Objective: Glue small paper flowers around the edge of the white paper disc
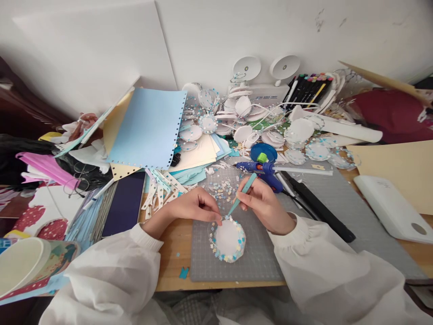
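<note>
On the grey cutting mat lies a round white disc, its rim trimmed with small blue, white and yellow paper flowers. My left hand is closed in a pinch at the upper left of that rim, fingertips touching it. Teal tweezers are gripped in my right hand, their tips pointing down at the top of the trimmed rim. Just beyond both hands, small loose paper flowers lie scattered on the mat. What exactly sits between the tweezer tips is too small to make out.
A blue glue gun and a black stick-shaped tool lie right of centre. Behind are heaped white discs and punched blue paper. A phone and paper tub are left; a white power bank is right.
</note>
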The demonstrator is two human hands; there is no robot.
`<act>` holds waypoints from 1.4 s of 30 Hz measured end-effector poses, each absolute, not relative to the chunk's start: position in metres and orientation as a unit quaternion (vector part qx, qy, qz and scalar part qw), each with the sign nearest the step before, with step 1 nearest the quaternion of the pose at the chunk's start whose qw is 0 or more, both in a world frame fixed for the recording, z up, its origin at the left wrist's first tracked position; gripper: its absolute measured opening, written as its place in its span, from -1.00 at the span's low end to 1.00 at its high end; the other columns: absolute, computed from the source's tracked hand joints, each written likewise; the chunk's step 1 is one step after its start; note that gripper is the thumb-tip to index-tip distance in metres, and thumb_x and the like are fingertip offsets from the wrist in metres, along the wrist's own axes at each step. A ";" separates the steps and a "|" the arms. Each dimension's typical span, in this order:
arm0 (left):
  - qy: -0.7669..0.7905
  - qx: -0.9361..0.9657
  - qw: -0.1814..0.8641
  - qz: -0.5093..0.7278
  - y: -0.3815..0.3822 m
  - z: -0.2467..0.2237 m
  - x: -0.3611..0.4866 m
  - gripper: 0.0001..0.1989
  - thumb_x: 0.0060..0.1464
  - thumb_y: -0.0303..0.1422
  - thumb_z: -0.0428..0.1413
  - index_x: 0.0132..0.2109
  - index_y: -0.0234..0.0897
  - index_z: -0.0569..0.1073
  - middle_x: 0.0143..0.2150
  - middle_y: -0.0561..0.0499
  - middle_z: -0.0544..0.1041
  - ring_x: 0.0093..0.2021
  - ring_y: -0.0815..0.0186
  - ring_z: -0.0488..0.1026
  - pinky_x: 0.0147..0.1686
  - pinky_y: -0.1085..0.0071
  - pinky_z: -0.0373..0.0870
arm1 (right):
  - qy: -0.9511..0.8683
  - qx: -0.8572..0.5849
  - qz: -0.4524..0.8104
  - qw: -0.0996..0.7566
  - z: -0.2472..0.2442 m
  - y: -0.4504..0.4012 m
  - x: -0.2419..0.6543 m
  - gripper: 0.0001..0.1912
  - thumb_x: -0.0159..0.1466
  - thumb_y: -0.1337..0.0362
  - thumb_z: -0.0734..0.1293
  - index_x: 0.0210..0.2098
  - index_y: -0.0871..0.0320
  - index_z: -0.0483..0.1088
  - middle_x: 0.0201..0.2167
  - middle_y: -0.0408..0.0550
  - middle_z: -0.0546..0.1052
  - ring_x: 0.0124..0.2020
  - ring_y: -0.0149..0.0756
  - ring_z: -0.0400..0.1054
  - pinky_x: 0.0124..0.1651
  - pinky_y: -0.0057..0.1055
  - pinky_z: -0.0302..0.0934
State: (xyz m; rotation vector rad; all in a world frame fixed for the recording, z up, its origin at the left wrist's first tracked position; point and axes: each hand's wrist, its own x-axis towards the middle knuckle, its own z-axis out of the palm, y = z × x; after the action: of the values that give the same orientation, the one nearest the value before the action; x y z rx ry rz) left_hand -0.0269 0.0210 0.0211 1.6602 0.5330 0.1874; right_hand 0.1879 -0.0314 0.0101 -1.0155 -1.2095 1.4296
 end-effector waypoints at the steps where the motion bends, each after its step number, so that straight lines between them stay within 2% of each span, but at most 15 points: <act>1: 0.234 0.727 0.640 0.083 0.021 0.021 -0.027 -0.76 0.03 -0.29 0.21 -0.32 -0.43 0.64 -0.63 0.06 0.31 -0.59 0.48 0.15 -0.58 0.50 0.06 | -0.501 -0.418 0.583 0.485 0.010 -0.032 0.188 -0.73 0.15 0.11 0.43 -0.41 0.12 0.30 -0.53 -0.23 0.34 -0.56 -0.46 0.23 -0.49 -0.44 0.13; 8: 0.239 0.725 0.639 0.089 0.020 0.021 -0.026 -0.76 0.00 -0.27 0.23 -0.36 -0.43 0.63 -0.63 0.05 0.32 -0.58 0.46 0.19 -0.58 0.51 0.10 | -0.515 -0.428 0.560 0.487 0.014 -0.033 0.186 -0.70 0.13 0.06 0.44 -0.40 0.11 0.31 -0.51 -0.19 0.35 -0.53 -0.42 0.23 -0.47 -0.41 0.18; 14: 0.234 0.727 0.639 0.087 0.020 0.023 -0.026 -0.76 0.01 -0.28 0.23 -0.37 -0.43 0.63 -0.63 0.06 0.30 -0.59 0.48 0.15 -0.59 0.49 0.06 | -0.521 -0.447 0.539 0.488 0.018 -0.034 0.185 -0.68 0.11 0.03 0.44 -0.39 0.09 0.30 -0.48 -0.16 0.37 -0.50 -0.37 0.25 -0.44 -0.36 0.20; 28: 0.240 0.730 0.634 0.087 0.020 0.022 -0.025 -0.76 0.01 -0.28 0.23 -0.38 -0.44 0.62 -0.64 0.08 0.27 -0.58 0.47 0.15 -0.57 0.48 0.06 | -0.551 -0.438 0.548 0.451 0.021 -0.034 0.186 -0.67 0.14 0.00 0.41 -0.39 0.10 0.29 -0.52 -0.18 0.32 -0.51 -0.37 0.22 -0.45 -0.36 0.15; 36: 0.234 0.743 0.621 0.086 0.019 0.021 -0.026 -0.72 0.05 -0.25 0.20 -0.36 -0.43 0.63 -0.62 0.05 0.32 -0.58 0.47 0.15 -0.58 0.50 0.06 | -0.454 -0.419 0.582 0.529 0.017 -0.031 0.186 -0.73 0.10 0.10 0.43 -0.41 0.09 0.31 -0.50 -0.17 0.36 -0.52 -0.39 0.19 -0.45 -0.38 0.08; 42: 0.266 0.776 0.563 0.104 0.013 0.023 -0.020 -0.57 0.17 -0.14 0.07 -0.43 -0.43 0.57 -0.64 0.06 0.31 -0.59 0.48 0.13 -0.58 0.51 0.07 | -0.394 -0.413 0.613 0.546 0.018 -0.028 0.185 -0.77 0.07 0.18 0.40 -0.48 0.11 0.25 -0.57 -0.18 0.36 -0.56 -0.42 0.13 -0.50 -0.42 -0.03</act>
State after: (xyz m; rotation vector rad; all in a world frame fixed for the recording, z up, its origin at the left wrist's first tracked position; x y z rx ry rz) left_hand -0.0203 0.0135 0.0227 1.8263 0.6260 0.2459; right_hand 0.1853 -0.0279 0.0177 -0.9793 -0.9346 1.4524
